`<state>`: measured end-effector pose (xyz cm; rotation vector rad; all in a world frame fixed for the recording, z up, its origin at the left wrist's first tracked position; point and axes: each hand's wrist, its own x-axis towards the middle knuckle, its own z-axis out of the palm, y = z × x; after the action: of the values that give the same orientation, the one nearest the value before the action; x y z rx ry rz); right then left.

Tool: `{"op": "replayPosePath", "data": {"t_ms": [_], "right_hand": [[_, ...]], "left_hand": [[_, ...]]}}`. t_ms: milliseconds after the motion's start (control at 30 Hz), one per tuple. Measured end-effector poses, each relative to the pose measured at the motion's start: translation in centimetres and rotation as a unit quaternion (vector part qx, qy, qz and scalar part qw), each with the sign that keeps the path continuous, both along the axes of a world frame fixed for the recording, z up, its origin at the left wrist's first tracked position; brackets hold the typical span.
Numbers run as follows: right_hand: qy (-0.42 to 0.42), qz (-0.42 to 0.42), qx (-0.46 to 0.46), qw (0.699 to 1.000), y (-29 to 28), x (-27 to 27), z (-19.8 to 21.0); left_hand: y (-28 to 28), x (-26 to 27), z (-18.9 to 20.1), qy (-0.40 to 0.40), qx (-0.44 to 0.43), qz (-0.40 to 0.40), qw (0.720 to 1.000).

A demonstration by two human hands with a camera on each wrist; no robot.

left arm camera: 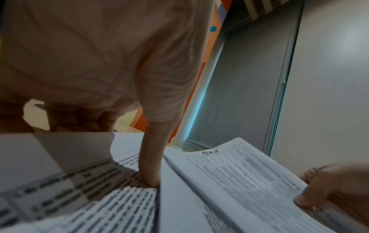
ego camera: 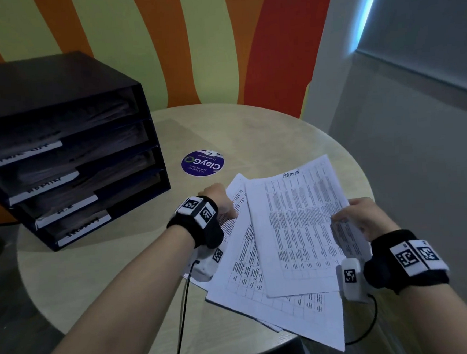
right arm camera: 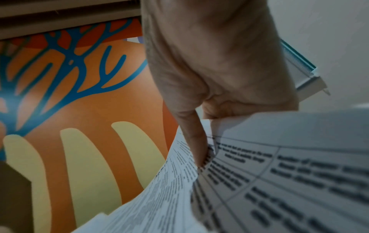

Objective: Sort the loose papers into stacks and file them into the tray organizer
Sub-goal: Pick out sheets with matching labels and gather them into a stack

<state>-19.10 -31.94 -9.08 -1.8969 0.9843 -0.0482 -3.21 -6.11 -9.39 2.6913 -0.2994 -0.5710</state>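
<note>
While the left hand (ego camera: 220,203) clamps the left edge of a fanned bundle of printed papers (ego camera: 272,257), thumb (left arm camera: 151,165) pressed on top and the other fingers curled beneath, the right hand (ego camera: 361,218) pinches the right edge of the top sheet (ego camera: 300,227), thumb over the print. That top sheet carries tables of small type and the handwritten word "ADMIN" near its far edge; the type itself is too blurred to read. The bundle sits over the near right part of the round table (ego camera: 108,270), its lowest corner jutting past the near edge. The black tray organizer (ego camera: 65,151) stands at the table's far left edge, four shelves with papers inside and white strips on their fronts; one strip reads "ADMIN", the others I cannot make out. Near the middle of the table lies a round purple sticker (ego camera: 202,163) printed "ClayGo".
</note>
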Motion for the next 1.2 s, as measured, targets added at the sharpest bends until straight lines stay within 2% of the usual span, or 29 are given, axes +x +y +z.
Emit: {"op": "replayPosePath", "data": {"t_ms": [67, 100, 200, 333, 400, 633, 700, 933, 1000, 1067, 1200], "right_hand": [[-0.003, 0.005, -0.010, 1.000, 0.5, 0.4, -0.1], [-0.002, 0.004, -0.017, 1.000, 0.6, 0.6, -0.1], [0.001, -0.004, -0.030, 1.000, 0.2, 0.8, -0.4], [0.017, -0.007, -0.038, 0.999, -0.3, 1.1, -0.6], [0.020, -0.008, -0.039, 0.999, -0.3, 1.2, -0.5], [0.009, 0.012, -0.048, 0.999, 0.7, 1.6, 0.3], [0.009, 0.019, -0.047, 0.999, 0.9, 1.7, 0.5], [0.003, 0.019, -0.039, 0.999, 1.2, 2.3, 0.2], [-0.012, 0.012, -0.026, 1.000, 1.2, 2.7, 0.3], [-0.027, 0.011, -0.004, 1.000, 1.4, 3.2, 0.4], [-0.023, 0.025, 0.037, 0.999, 2.1, 3.7, 0.1]], "left_hand": [[0.5, 0.3, -0.3, -0.008, -0.047, 0.017, 0.999], [1.0, 0.5, -0.4, -0.011, -0.103, 0.047, 0.994], [3.7, 1.2, 0.1, -0.021, -0.292, 0.162, 0.942], [8.1, 2.6, 0.3, -0.036, -0.391, 0.236, 0.889], [9.4, 2.6, 0.2, -0.031, -0.409, 0.255, 0.876], [11.2, 2.2, -0.4, -0.037, -0.432, 0.262, 0.862], [11.2, 1.9, -0.3, -0.037, -0.428, 0.256, 0.866], [10.1, 1.3, -0.9, 0.013, -0.489, 0.205, 0.848], [9.4, 1.1, -0.9, -0.029, -0.490, 0.189, 0.850], [9.3, 1.8, -0.8, -0.122, -0.473, 0.180, 0.854], [9.8, 2.1, 1.6, -0.225, -0.494, 0.185, 0.819]]}}
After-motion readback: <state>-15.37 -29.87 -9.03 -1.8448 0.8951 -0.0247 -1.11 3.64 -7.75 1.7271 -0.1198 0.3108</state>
